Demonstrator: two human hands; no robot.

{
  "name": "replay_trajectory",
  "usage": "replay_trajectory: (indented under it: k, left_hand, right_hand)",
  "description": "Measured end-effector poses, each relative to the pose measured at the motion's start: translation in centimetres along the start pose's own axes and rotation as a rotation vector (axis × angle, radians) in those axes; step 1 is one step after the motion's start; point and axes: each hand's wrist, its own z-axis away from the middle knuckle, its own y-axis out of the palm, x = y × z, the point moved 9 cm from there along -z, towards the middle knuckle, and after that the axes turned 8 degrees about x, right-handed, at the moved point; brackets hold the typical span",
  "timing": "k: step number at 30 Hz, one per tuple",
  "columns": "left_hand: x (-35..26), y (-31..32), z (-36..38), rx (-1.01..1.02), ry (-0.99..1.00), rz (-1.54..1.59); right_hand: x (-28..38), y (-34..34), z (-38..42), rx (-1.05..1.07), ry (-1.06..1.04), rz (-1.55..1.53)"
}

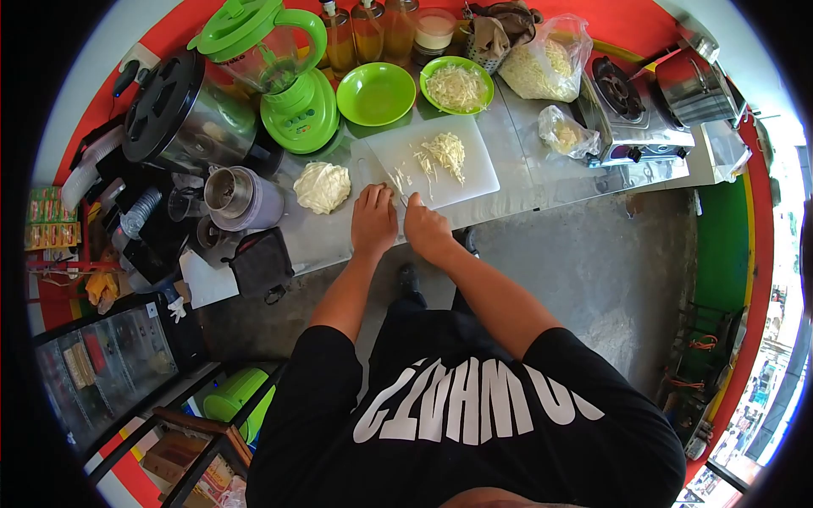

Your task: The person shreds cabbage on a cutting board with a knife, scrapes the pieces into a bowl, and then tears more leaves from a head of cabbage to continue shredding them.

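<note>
My right hand (428, 227) is closed around the handle of a knife (399, 184), whose narrow blade points away over the left part of a white cutting board (483, 172). Beside it, my left hand (374, 218) rests at the board's near left edge, fingers bent and together; what lies under them is hidden. A heap of pale shredded cabbage (446, 156) lies on the board, with loose shreds near the blade. Left of the board, a larger pale cabbage piece (322, 187) sits on the metal counter (339, 230).
Behind the board stand a green bowl (376, 93) and a green plate (485, 103) of shreds. A green blender (298, 110) and a large black-lidded container (190, 114) are at left. Plastic bags (569, 134) and a gas stove (631, 140) are at right.
</note>
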Motion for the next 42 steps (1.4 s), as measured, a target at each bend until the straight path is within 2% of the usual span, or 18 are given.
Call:
replay_trajectory:
  k: [3, 8, 15, 20, 23, 26, 30, 36, 39, 42]
  left_hand:
    - [0.2, 0.0, -0.3, -0.009, -0.009, 0.011]
    - [0.0, -0.5, -0.2, -0.020, -0.003, 0.026]
    - [0.6, 0.3, -0.1, 0.019, -0.043, -0.021]
    - [0.1, -0.5, -0.1, -0.051, -0.007, 0.030]
    - [-0.1, -0.7, -0.2, -0.051, -0.004, 0.020]
    - [0.0, -0.4, -0.1, -0.039, -0.020, 0.019]
    - [0.1, -0.3, 0.2, -0.032, -0.044, -0.013]
    - [-0.1, -0.1, 0.3, 0.016, -0.079, 0.005]
    - [0.0, 0.0, 0.1, 0.056, -0.090, -0.019]
    - [0.0, 0.2, 0.0, 0.052, -0.095, -0.049]
  right_hand:
    - [0.6, -0.9, -0.1, 0.025, -0.040, 0.024]
    - [-0.6, 1.4, 0.9, 0.039, 0.053, 0.026]
    - [0.0, -0.6, -0.1, -0.028, -0.015, 0.017]
    - [-0.3, 1.0, 2.5, 0.046, 0.045, 0.071]
    - [0.0, 1.1, 1.9, 0.010, 0.015, 0.066]
    - [-1.2, 1.5, 0.5, 0.023, 0.020, 0.012]
    - [-3.1, 1.1, 2.5, 0.066, -0.019, 0.058]
    - [-8.1, -1.4, 3.1, 0.065, 0.150, -0.049]
    - [-10.6, -2.2, 2.0, 0.049, 0.141, -0.095]
    - [-11.2, -2.6, 1.7, 0.056, 0.044, -0.138]
